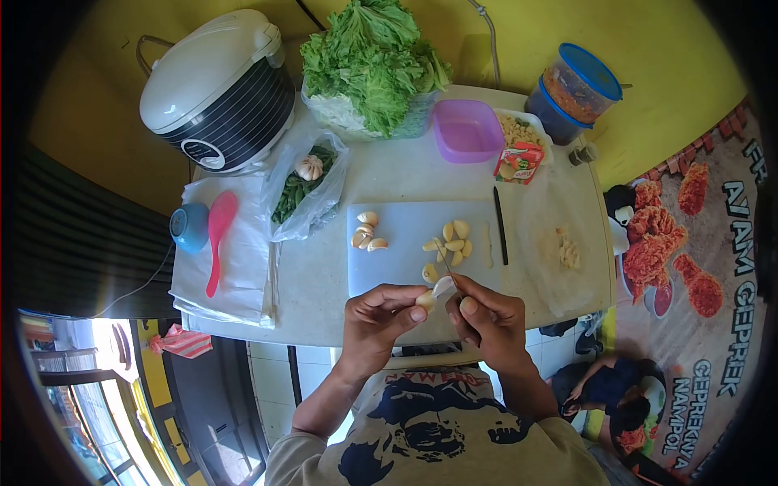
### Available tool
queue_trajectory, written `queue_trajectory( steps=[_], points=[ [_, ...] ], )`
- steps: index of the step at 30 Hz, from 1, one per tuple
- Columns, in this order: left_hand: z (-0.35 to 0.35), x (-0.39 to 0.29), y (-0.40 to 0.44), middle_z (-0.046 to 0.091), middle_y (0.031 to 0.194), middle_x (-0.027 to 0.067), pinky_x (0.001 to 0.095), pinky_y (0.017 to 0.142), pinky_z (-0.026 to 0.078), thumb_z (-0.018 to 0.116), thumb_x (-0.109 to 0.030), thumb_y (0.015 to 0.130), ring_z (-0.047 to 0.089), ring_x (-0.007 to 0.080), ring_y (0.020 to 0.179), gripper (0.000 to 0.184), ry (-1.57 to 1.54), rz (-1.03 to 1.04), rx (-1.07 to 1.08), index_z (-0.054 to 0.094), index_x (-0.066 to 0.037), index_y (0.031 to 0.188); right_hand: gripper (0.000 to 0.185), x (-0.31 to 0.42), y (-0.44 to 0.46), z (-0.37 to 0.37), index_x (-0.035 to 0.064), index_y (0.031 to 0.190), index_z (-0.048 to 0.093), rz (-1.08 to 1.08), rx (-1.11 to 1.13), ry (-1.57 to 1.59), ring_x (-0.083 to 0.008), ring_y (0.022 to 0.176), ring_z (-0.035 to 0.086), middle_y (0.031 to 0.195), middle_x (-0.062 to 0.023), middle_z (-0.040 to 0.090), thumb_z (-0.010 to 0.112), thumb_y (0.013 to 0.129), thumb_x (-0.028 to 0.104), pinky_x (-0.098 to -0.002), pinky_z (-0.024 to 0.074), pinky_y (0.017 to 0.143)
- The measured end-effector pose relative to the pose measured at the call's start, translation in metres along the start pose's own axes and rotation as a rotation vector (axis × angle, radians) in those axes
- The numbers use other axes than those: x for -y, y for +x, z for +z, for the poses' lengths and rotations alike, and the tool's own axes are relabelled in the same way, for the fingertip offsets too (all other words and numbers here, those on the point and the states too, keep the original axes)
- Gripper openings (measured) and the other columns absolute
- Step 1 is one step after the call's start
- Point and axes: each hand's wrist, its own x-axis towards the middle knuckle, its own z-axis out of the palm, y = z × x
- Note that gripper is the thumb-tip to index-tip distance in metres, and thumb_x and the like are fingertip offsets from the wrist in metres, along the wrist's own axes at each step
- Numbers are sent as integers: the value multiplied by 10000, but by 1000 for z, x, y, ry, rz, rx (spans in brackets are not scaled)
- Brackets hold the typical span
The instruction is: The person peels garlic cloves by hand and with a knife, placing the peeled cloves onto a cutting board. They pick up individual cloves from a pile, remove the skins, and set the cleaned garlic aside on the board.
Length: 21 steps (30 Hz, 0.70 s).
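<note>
Just past the front edge of a white cutting board [389, 271], my left hand [379, 322] pinches a garlic clove [426, 301]. My right hand [491, 317] is closed on a small knife [446, 261], whose thin blade points away over the board; its handle is hidden in my fingers. A pale flap of peel [445, 286] stands up between the two hands. Unpeeled-looking garlic cloves [366, 232] lie at the board's left. More yellowish cloves [455, 241] are grouped right of its middle.
Behind stand a rice cooker [219, 93], lettuce [373, 69], a purple container [468, 131] and blue-lidded tubs [575, 81]. A bag of green chillies [300, 190] and a pink rice paddle [220, 235] lie left. A slim black stick [501, 227] lies right. Another person [608, 393] sits low at right.
</note>
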Motion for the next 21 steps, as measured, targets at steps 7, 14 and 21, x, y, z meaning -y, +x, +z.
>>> queue_trajectory(
  steps=[7, 14, 21],
  points=[
    [4, 1, 3, 656, 951, 152, 292, 758, 524, 592, 74, 808, 635, 174, 857, 224, -31, -36, 45, 592, 38, 1030, 338, 1, -2, -3, 23, 1251, 510, -87, -69, -142, -6, 499, 355, 724, -3, 529, 500, 929, 125, -167, 285, 444],
    [1, 1, 6, 648, 969, 164, 325, 775, 528, 592, 39, 826, 636, 206, 886, 209, -47, -34, 35, 579, 40, 1034, 325, 21, 0, -31, 35, 1236, 531, -139, -500, -384, -20, 536, 377, 710, -7, 523, 493, 926, 127, -173, 304, 481],
    [-8, -2, 9, 644, 1003, 112, 309, 807, 533, 574, 38, 846, 627, 163, 889, 238, -105, -108, -50, 572, 7, 1081, 278, 37, -7, -125, -10, 1147, 561, -126, -814, -1176, -149, 563, 511, 670, -87, 563, 476, 925, 135, -289, 396, 535]
  ],
)
